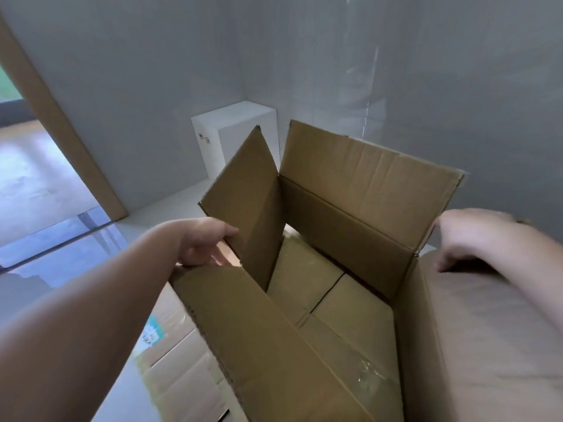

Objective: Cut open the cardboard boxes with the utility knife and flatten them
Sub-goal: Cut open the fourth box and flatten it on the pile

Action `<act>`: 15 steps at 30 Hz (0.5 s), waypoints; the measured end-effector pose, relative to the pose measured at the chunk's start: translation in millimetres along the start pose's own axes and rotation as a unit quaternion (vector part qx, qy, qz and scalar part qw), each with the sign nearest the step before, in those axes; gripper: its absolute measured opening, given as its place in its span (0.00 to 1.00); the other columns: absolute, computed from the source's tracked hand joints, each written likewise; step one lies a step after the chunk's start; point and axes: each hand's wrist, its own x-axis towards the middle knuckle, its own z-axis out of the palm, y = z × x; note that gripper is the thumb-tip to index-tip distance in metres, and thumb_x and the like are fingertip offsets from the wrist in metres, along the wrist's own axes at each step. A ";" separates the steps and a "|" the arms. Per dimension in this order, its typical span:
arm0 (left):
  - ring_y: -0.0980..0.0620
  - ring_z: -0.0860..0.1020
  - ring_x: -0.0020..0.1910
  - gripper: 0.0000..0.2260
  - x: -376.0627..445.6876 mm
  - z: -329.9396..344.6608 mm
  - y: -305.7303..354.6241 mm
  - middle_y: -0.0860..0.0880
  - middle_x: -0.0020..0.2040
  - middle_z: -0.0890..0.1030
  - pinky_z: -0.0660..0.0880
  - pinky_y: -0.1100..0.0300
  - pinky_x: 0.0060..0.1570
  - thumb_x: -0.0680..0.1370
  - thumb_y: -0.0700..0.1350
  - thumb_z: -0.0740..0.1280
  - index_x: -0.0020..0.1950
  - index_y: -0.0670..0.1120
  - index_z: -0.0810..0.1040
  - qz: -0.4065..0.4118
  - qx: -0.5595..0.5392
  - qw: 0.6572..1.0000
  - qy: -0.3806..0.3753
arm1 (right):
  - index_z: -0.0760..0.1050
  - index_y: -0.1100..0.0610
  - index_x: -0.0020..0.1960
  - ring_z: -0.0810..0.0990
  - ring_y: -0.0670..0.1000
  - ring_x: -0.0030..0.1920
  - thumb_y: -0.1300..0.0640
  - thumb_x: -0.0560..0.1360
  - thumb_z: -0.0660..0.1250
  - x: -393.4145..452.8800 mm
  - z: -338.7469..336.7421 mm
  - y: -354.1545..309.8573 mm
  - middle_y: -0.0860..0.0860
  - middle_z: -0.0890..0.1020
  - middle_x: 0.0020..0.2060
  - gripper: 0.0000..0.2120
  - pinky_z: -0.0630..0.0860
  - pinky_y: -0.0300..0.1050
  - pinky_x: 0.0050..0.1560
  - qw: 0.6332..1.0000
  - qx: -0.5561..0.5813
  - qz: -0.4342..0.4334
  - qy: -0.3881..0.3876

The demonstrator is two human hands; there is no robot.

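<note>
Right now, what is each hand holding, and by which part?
Left hand grips the open cardboard box at its left flap's base. Right hand rests on the right flap; whether it grips is unclear.

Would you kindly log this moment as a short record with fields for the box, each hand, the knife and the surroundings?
box: open cardboard box, top flaps up, bottom flaps closed, nothing visible inside
left hand: left hand at the box's left flap, fingers partly hidden behind it
right hand: right hand rests on the right flap, blurred
knife: not in view
beneath: flat cardboard with a label, lying under the box
background: white block in the corner
</note>
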 end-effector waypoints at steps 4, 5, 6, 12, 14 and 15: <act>0.40 0.83 0.35 0.25 -2.6 -7.3 2.2 0.34 0.50 0.81 0.81 0.49 0.39 0.82 0.54 0.53 0.59 0.31 0.73 -0.012 -0.063 0.996 -0.067 | 0.79 0.56 0.55 0.81 0.49 0.46 0.51 0.64 0.77 -7.9 -15.8 6.5 0.49 0.82 0.46 0.22 0.78 0.32 0.38 0.997 -0.059 -0.016 -0.048; 0.40 0.82 0.37 0.25 -1.4 -7.0 0.7 0.34 0.49 0.81 0.80 0.48 0.42 0.82 0.54 0.54 0.60 0.31 0.72 -0.014 -0.059 0.996 -0.067 | 0.79 0.56 0.47 0.79 0.48 0.40 0.53 0.67 0.75 -11.8 -21.7 8.6 0.48 0.80 0.39 0.12 0.74 0.29 0.28 0.997 -0.058 -0.010 -0.058; 0.40 0.82 0.40 0.25 -2.1 -4.8 -2.2 0.35 0.49 0.82 0.80 0.47 0.45 0.82 0.54 0.54 0.62 0.32 0.72 -0.019 -0.046 0.997 -0.065 | 0.77 0.57 0.42 0.77 0.47 0.34 0.55 0.69 0.74 -13.0 -26.8 13.4 0.48 0.77 0.35 0.08 0.71 0.31 0.24 0.997 -0.031 -0.002 -0.067; 0.35 0.83 0.40 0.18 -5.3 6.9 -14.0 0.29 0.49 0.79 0.81 0.51 0.29 0.83 0.45 0.54 0.63 0.30 0.66 0.011 -0.167 0.983 -0.074 | 0.67 0.58 0.70 0.77 0.56 0.30 0.71 0.65 0.76 -10.5 -35.9 26.7 0.62 0.80 0.43 0.37 0.76 0.41 0.24 0.925 0.379 -0.009 -0.038; 0.32 0.82 0.44 0.15 -0.5 20.5 -10.4 0.27 0.57 0.76 0.82 0.51 0.31 0.82 0.39 0.53 0.64 0.30 0.67 0.043 -0.200 0.976 -0.068 | 0.64 0.59 0.73 0.81 0.59 0.36 0.71 0.65 0.76 -16.3 -27.2 7.2 0.64 0.80 0.45 0.40 0.81 0.48 0.33 0.915 0.404 -0.022 0.000; 0.32 0.82 0.44 0.14 3.3 29.0 -7.2 0.28 0.59 0.75 0.82 0.50 0.32 0.81 0.38 0.53 0.62 0.31 0.69 0.057 -0.207 0.975 -0.053 | 0.64 0.60 0.73 0.82 0.59 0.38 0.69 0.65 0.76 -18.1 -22.2 -3.2 0.63 0.81 0.43 0.40 0.81 0.50 0.37 0.916 0.399 -0.034 0.021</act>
